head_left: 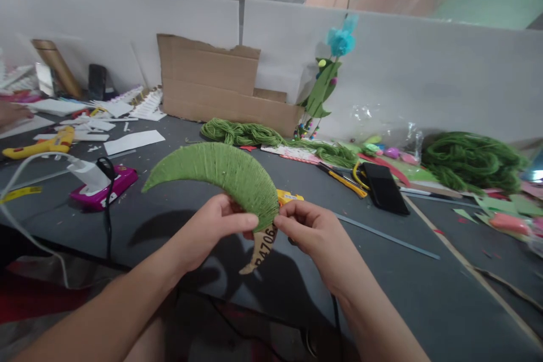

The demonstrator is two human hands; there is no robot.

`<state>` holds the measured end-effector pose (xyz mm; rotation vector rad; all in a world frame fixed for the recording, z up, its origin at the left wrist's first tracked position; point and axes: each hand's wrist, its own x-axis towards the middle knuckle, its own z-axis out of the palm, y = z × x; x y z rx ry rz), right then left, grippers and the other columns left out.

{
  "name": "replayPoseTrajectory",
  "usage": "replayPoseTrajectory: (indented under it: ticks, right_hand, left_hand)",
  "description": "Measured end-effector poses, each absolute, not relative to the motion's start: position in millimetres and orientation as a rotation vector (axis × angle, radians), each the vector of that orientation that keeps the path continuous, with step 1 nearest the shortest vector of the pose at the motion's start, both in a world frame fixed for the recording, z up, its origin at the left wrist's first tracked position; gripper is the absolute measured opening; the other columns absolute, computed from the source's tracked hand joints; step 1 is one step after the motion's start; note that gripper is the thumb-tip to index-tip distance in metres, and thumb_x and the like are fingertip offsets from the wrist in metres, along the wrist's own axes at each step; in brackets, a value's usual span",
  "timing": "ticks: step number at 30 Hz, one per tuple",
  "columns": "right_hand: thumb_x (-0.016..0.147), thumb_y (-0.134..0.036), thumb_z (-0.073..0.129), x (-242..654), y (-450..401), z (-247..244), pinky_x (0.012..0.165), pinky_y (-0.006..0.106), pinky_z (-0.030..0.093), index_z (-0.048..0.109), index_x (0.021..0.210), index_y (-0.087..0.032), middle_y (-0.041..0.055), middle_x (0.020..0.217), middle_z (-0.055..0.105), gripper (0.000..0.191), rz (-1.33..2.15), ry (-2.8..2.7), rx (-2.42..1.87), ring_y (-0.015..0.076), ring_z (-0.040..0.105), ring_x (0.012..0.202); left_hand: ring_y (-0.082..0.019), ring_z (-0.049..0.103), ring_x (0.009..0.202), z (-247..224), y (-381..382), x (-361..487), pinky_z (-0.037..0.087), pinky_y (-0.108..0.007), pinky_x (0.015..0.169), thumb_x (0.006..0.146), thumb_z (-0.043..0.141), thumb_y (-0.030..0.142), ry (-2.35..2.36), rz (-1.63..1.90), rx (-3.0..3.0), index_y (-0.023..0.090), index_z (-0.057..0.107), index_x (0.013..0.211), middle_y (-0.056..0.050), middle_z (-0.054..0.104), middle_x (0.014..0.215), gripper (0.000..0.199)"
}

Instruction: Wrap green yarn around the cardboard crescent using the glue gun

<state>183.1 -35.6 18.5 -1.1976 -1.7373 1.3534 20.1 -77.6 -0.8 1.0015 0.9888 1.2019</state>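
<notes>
A crescent-shaped cardboard piece (262,246) is wrapped in green yarn (216,164) over most of its length. Its lower tip is bare brown card with black printed characters. My left hand (216,223) grips the crescent from below, thumb on the front face near where the wrapping ends. At the right edge of that same spot, my right hand (307,225) is closed in a pinch on the green yarn; the fingers mostly hide the strand. A yellow tool (289,196), partly covered, lies on the table behind the right hand.
Green yarn skeins (241,131) lie at the back, with a larger heap (473,158) at right. A black phone (384,188) and yellow cutter (348,182) lie right of centre. At left are a magenta power strip (123,181), yellow glue gun (40,144) and another person's hand (12,116).
</notes>
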Motion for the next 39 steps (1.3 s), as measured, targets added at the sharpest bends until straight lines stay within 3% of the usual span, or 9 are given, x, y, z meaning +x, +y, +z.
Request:
replayPoseTrajectory:
  ticks: [4,15,24,28,31,35,39]
  right_hand:
    - [0.066,-0.028,0.057,180,-35,13,0.047,0.021,0.025,0.051,0.058,-0.018,-0.0063,0.052,0.038,0.015,1.323,-1.748,-1.201,0.0082,0.033,0.049]
    - [0.071,-0.032,0.058,193,-29,19,0.048,0.022,0.026,0.057,0.062,-0.017,-0.0047,0.053,0.044,0.018,1.307,-2.025,-1.196,0.0092,0.036,0.050]
    - [0.076,-0.027,0.052,189,-30,17,0.050,0.022,0.033,0.054,0.066,-0.018,-0.0044,0.055,0.045,0.013,1.169,-2.063,-1.084,0.0096,0.040,0.051]
    - [0.075,-0.024,0.052,187,-30,12,0.058,0.024,0.041,0.057,0.077,-0.019,-0.0004,0.068,0.056,0.008,1.224,-2.021,-1.029,0.0122,0.050,0.061]
    - [0.071,-0.024,0.057,182,-33,10,0.064,0.026,0.044,0.059,0.086,-0.019,0.0021,0.079,0.061,0.016,1.270,-2.007,-0.997,0.0146,0.055,0.069]
    - [0.068,-0.024,0.058,174,-40,8,0.053,0.023,0.040,0.057,0.070,-0.018,-0.0013,0.062,0.055,0.006,1.135,-1.974,-1.095,0.0120,0.049,0.057]
    - [0.069,-0.024,0.057,174,-40,10,0.048,0.022,0.035,0.054,0.060,-0.018,-0.0035,0.053,0.050,0.012,1.201,-1.926,-1.132,0.0094,0.044,0.049]
  left_hand:
    - [-0.017,0.062,0.086,-3,-77,22,0.045,-0.028,0.082,0.064,0.066,0.013,1.021,1.188,1.019,0.019,0.063,0.094,-0.004,0.070,0.093,0.031]
    - [-0.015,0.061,0.074,3,-79,15,0.044,-0.023,0.067,0.063,0.061,0.007,1.120,1.099,1.054,0.016,0.065,0.089,-0.002,0.069,0.081,0.028]
    - [-0.016,0.061,0.079,4,-80,11,0.044,-0.025,0.073,0.063,0.060,0.006,1.114,1.065,1.089,0.016,0.067,0.090,-0.002,0.070,0.082,0.030]
    - [-0.017,0.062,0.081,3,-80,11,0.045,-0.026,0.075,0.063,0.061,0.008,1.140,1.118,1.066,0.014,0.065,0.091,-0.002,0.070,0.082,0.029]
    - [-0.017,0.062,0.080,3,-80,12,0.045,-0.027,0.076,0.063,0.061,0.009,1.138,1.157,1.064,0.013,0.065,0.091,-0.003,0.070,0.083,0.029]
    - [-0.017,0.062,0.080,2,-80,15,0.045,-0.027,0.076,0.063,0.060,0.008,1.140,1.138,1.084,0.013,0.066,0.089,-0.002,0.070,0.082,0.027]
    - [-0.017,0.063,0.076,3,-81,17,0.045,-0.026,0.073,0.063,0.058,0.006,1.143,1.103,1.091,0.013,0.067,0.087,-0.001,0.070,0.077,0.027]
